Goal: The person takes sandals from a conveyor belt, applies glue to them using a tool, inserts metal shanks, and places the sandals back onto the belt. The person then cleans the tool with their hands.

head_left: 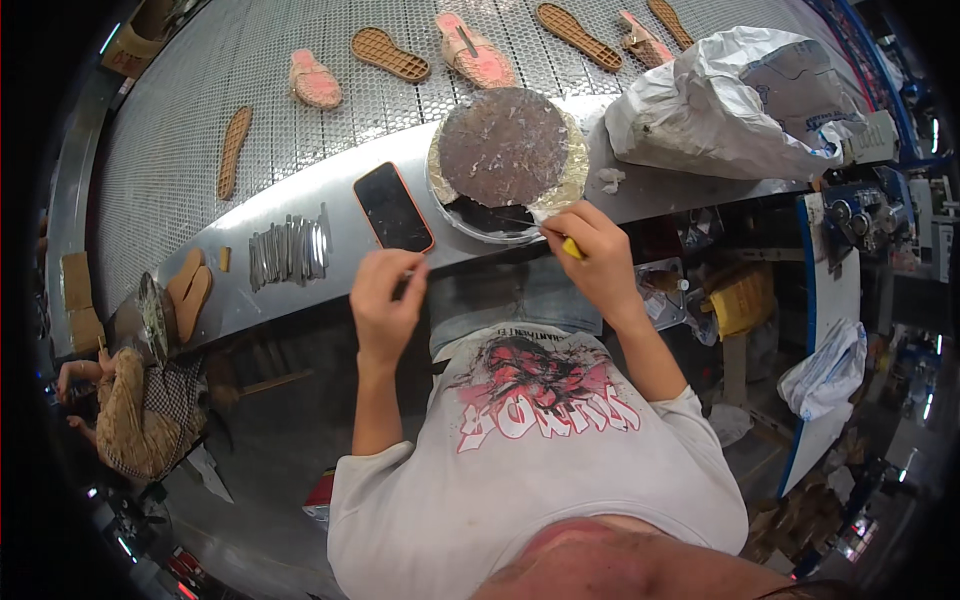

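Note:
My right hand is closed round a yellow-handled tool. Its working end is hidden at the near rim of a round tub. A brown, glue-crusted disc covers most of the tub, leaving a dark opening at the front. My left hand hovers by the table's front edge with fingers loosely curled and the thumb apart; nothing shows in it. Just beyond it lies a dark-screened phone in an orange case. Left of the phone is a row of thin grey metal strips.
On the textured conveyor lie brown soles and pink-lined sandal uppers. A large white sack stands at the right. Tan insoles sit at the table's left end, near another person.

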A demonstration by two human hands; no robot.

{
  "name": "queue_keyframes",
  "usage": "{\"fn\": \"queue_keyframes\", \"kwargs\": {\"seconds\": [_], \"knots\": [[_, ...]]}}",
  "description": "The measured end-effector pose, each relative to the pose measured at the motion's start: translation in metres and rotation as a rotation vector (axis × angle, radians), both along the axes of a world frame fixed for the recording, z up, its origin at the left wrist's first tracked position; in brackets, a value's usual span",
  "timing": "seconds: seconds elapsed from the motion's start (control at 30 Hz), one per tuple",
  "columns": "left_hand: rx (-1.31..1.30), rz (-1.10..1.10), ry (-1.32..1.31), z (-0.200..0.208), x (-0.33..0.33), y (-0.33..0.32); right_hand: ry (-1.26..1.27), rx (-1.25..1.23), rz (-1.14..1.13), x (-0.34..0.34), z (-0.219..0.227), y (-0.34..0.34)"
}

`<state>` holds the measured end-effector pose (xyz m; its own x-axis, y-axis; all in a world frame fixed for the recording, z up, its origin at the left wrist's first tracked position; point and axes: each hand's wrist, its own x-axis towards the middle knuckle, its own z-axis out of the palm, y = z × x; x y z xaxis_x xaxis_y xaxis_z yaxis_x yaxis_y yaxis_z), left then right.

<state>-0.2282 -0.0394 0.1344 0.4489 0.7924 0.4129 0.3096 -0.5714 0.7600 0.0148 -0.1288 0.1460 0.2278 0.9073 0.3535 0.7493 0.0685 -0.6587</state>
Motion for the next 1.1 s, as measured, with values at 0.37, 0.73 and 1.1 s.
{"fn": "queue_keyframes", "kwargs": {"seconds": [0.37,0.73,1.1], "knots": [[-0.191,0.451,-0.163,-0.077,-0.034,0.182,-0.254,-0.315,0.385,-0.012,0.034,0.022],[-0.073,0.559,-0.318,-0.162,-0.005,0.402,0.573,-0.236,0.212,-0.033,0.089,0.153],[-0.347,0.463,-0.309,-0.171,-0.004,0.403,0.162,-0.021,0.426,-0.088,-0.035,0.398]]}}
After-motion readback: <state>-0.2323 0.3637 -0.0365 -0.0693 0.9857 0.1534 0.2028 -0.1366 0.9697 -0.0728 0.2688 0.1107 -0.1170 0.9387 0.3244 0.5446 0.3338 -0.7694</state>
